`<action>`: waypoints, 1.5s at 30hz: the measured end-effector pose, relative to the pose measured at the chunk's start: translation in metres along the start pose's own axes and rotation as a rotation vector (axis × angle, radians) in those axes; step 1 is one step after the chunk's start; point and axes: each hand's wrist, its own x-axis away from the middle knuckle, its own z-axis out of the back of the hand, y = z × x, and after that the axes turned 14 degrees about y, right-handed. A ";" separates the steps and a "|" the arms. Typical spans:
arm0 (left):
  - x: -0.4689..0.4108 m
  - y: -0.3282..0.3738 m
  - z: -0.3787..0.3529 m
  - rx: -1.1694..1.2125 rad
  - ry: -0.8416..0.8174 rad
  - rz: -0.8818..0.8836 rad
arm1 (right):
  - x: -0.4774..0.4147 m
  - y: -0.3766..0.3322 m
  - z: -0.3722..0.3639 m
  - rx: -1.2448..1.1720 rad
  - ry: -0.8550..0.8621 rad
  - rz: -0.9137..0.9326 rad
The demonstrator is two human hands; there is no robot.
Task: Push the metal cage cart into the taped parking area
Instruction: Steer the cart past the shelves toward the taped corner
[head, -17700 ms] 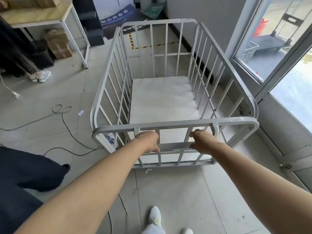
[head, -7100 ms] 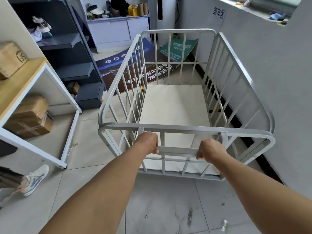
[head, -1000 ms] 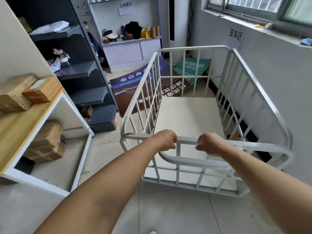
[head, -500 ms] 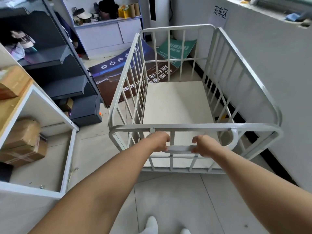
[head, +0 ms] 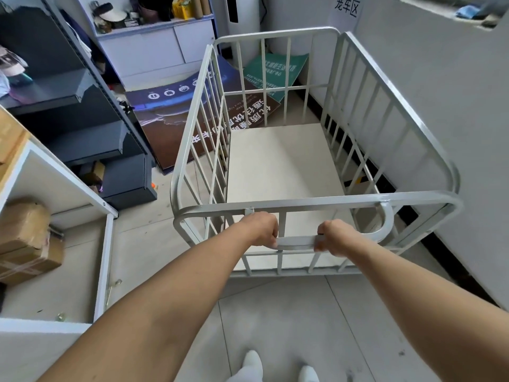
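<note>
At the handle bar's (head: 296, 241) left, grips with left hand (head: 260, 228), fingers clamped round it; grips likewise with right hand (head: 332, 237), metal cage cart (head: 283, 166) standing close along the wall (head: 440, 92); seemingly final parking push; calls next for a straight, gentle shove.

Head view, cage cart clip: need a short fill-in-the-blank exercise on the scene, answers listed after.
1. The left grip and right grip hold the cage cart's handle bar, which sits ___ the top rail.
2. The wall stands on the cart's ___ side.
3. The cardboard boxes lie on the cart's ___ side.
Answers: below; right; left.
</note>
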 end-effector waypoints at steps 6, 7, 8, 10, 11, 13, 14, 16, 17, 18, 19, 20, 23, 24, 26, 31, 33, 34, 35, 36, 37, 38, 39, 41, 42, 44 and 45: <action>-0.001 -0.004 -0.002 -0.026 -0.025 -0.068 | 0.002 -0.004 0.000 -0.003 -0.003 -0.041; -0.001 -0.005 -0.002 -0.030 -0.017 -0.074 | 0.002 -0.005 0.000 -0.001 -0.005 -0.043; 0.000 -0.005 -0.003 -0.035 -0.011 -0.079 | 0.002 -0.006 0.001 -0.001 -0.013 -0.047; 0.001 -0.005 -0.002 -0.042 0.001 -0.086 | 0.003 -0.007 0.002 -0.007 -0.038 -0.048; 0.001 -0.005 -0.002 -0.044 0.003 -0.091 | 0.003 -0.007 0.003 -0.012 -0.047 -0.049; 0.001 -0.008 0.000 -0.053 0.010 -0.104 | 0.003 -0.008 0.003 -0.015 -0.052 -0.046; 0.001 -0.009 0.000 -0.059 0.009 -0.112 | 0.005 -0.008 0.003 -0.021 -0.049 -0.049; 0.001 -0.011 0.000 -0.067 0.007 -0.120 | 0.008 -0.006 0.002 -0.044 -0.030 -0.062; 0.001 -0.012 0.000 -0.069 0.003 -0.122 | 0.009 -0.005 0.002 -0.044 -0.018 -0.065; 0.001 -0.013 -0.001 -0.074 0.002 -0.126 | 0.009 -0.002 0.001 -0.040 -0.013 -0.069; 0.001 -0.014 0.000 -0.081 0.003 -0.133 | 0.009 0.000 0.000 -0.035 -0.013 -0.074; 0.000 -0.016 0.001 -0.086 0.005 -0.138 | 0.010 0.003 0.000 -0.032 -0.014 -0.082; -0.001 -0.020 0.003 -0.084 0.001 -0.130 | 0.011 0.004 -0.004 -0.024 -0.002 -0.086; -0.001 -0.022 0.004 -0.082 -0.004 -0.124 | 0.012 0.002 -0.005 -0.017 0.007 -0.081; -0.001 -0.027 0.005 -0.069 -0.010 -0.110 | 0.013 -0.004 -0.006 0.001 0.018 -0.075; 0.003 -0.042 0.006 -0.028 0.004 -0.098 | 0.014 -0.017 -0.010 0.015 0.020 -0.076; 0.007 -0.046 0.006 -0.025 0.000 -0.100 | 0.015 -0.022 -0.013 0.024 0.009 -0.070; 0.008 -0.049 0.006 -0.025 -0.003 -0.101 | 0.015 -0.024 -0.014 0.023 0.006 -0.067; 0.010 -0.051 0.007 -0.028 -0.006 -0.105 | 0.015 -0.025 -0.015 0.021 0.002 -0.067; 0.012 -0.053 0.006 -0.030 -0.009 -0.107 | 0.016 -0.028 -0.016 0.018 -0.002 -0.065; 0.014 -0.056 0.006 -0.034 -0.012 -0.108 | 0.016 -0.030 -0.017 0.014 -0.006 -0.062; 0.017 -0.058 0.006 -0.039 -0.015 -0.107 | 0.017 -0.033 -0.017 0.012 -0.010 -0.057; 0.020 -0.060 0.006 -0.043 -0.018 -0.104 | 0.019 -0.036 -0.018 0.010 -0.014 -0.055; 0.026 -0.065 0.006 -0.050 -0.025 -0.098 | 0.024 -0.043 -0.019 0.011 -0.016 -0.051; 0.029 -0.067 0.006 -0.053 -0.025 -0.095 | 0.026 -0.046 -0.020 0.015 -0.013 -0.043; 0.037 -0.072 0.005 -0.052 -0.027 -0.079 | 0.030 -0.052 -0.021 0.026 -0.007 -0.026; 0.040 -0.075 0.004 -0.054 -0.029 -0.070 | 0.031 -0.056 -0.022 0.029 -0.004 -0.016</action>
